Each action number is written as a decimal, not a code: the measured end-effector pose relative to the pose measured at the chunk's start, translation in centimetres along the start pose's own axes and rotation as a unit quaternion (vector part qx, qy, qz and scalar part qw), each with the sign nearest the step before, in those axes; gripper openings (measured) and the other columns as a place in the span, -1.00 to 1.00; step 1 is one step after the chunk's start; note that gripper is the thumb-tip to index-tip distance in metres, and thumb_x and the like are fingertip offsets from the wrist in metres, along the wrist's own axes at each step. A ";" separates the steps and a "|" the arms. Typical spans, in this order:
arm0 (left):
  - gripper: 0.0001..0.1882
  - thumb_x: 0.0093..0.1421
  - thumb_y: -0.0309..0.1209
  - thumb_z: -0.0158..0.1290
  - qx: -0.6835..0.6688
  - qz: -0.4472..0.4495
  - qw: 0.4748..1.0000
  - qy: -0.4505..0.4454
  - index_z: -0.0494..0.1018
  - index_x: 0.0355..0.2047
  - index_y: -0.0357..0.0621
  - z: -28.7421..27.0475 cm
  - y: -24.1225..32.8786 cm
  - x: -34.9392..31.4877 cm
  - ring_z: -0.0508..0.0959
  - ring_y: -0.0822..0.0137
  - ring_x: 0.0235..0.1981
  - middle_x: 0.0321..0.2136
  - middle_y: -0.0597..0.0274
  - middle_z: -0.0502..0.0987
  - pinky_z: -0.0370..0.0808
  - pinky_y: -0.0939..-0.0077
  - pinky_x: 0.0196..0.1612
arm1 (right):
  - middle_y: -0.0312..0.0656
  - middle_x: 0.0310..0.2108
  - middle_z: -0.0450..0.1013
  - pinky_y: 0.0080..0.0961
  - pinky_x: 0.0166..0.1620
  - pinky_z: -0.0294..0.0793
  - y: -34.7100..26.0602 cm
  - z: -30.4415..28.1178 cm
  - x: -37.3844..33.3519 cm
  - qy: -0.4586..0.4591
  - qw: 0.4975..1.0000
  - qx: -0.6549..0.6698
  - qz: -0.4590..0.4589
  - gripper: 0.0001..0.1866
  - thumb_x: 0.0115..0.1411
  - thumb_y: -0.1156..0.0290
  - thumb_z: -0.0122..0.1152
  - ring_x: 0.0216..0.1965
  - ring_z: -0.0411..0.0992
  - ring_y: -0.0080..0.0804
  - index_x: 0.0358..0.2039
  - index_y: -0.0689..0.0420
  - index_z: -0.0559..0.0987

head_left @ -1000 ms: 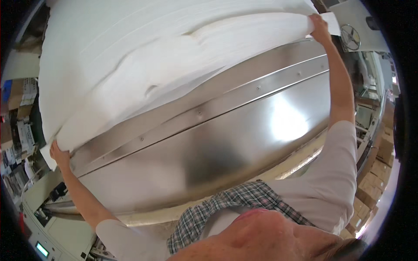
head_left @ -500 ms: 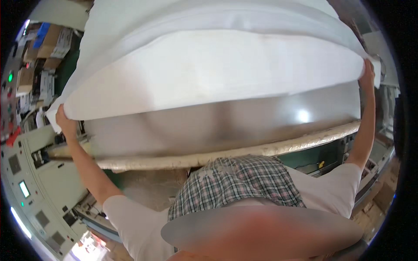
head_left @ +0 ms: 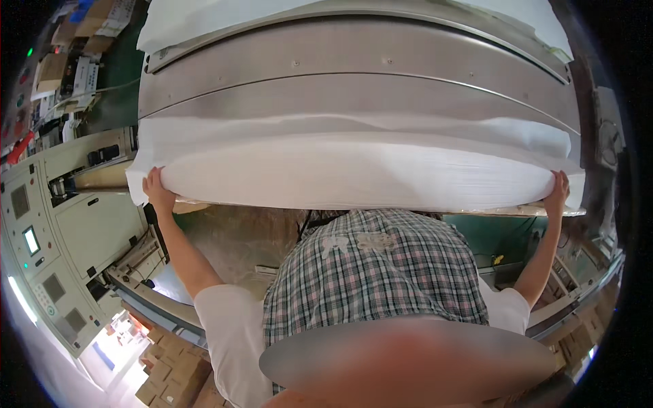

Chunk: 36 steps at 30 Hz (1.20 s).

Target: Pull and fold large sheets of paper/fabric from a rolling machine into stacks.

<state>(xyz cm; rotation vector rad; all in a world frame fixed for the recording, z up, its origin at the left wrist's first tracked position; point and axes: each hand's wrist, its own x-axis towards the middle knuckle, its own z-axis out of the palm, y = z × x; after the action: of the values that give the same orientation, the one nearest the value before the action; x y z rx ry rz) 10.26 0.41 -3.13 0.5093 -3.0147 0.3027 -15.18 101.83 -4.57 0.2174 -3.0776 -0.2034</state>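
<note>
A wide white sheet (head_left: 354, 173) of thin, soft material spans the near side of a metal machine table, its near part folded over or bulging in a long roll shape. My left hand (head_left: 160, 190) is closed on the sheet's left end, fingers over the edge. At the right end my right hand (head_left: 557, 193) grips it the same way. Both arms are spread wide. Beyond the sheet lies a bare grey metal surface (head_left: 326, 95) with screws and a seam. Whether the sheet has one layer or several, I cannot tell.
More white sheet (head_left: 224, 24) hangs at the machine's far side. A control cabinet (head_left: 88, 224) with a small lit screen stands on the left. Cardboard boxes (head_left: 173, 367) are stacked at the lower left. A padded bar's edge (head_left: 469, 212) runs below the sheet.
Both hands have drawn inward, the right one lower, bringing the sheet toward my body. Its near edge now covers most of the padded bar, and the metal surface beyond has come into view.
</note>
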 end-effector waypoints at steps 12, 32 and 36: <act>-0.41 -0.21 -0.59 -0.04 0.058 0.052 0.924 -0.375 0.28 -0.05 0.00 -2.6 -1.9 10.5 0.42 0.11 -0.16 -0.26 0.08 0.44 0.29 0.24 -0.06 | 0.06 -0.11 0.25 -0.21 -0.02 0.23 5.0 -0.8 10.5 -0.360 0.931 -0.044 -0.038 -0.29 -0.43 0.64 0.17 -0.01 0.19 0.02 -0.09 0.13 0.31; -0.80 0.00 -0.59 -0.10 -0.376 0.029 0.922 0.090 0.44 -0.35 -0.18 -7.7 22.3 7.1 0.48 0.10 -0.30 -0.36 0.09 0.49 0.40 0.38 -0.19 | -0.32 -0.40 0.37 -0.68 -0.25 0.32 -19.6 -4.7 16.5 -0.019 0.913 0.404 -0.056 -0.83 0.12 0.50 0.02 -0.32 0.31 -0.63 -0.24 0.17 0.43; -0.76 -0.02 -0.62 -0.04 -0.387 0.115 0.914 0.046 0.44 -0.30 -0.15 -7.1 25.4 4.3 0.43 0.15 -0.17 -0.25 0.11 0.45 0.36 0.37 -0.12 | -0.25 -0.41 0.34 -0.61 -0.28 0.35 -36.6 -9.8 13.1 -0.081 0.803 0.526 -0.269 -0.80 0.00 0.55 0.12 -0.37 0.33 -0.54 -0.30 0.19 0.41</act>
<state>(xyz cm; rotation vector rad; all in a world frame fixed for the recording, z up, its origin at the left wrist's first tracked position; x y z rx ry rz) -1.97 23.95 -0.41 0.0601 -2.7648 -0.8087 -22.56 62.77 0.75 1.1255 -2.7726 1.5576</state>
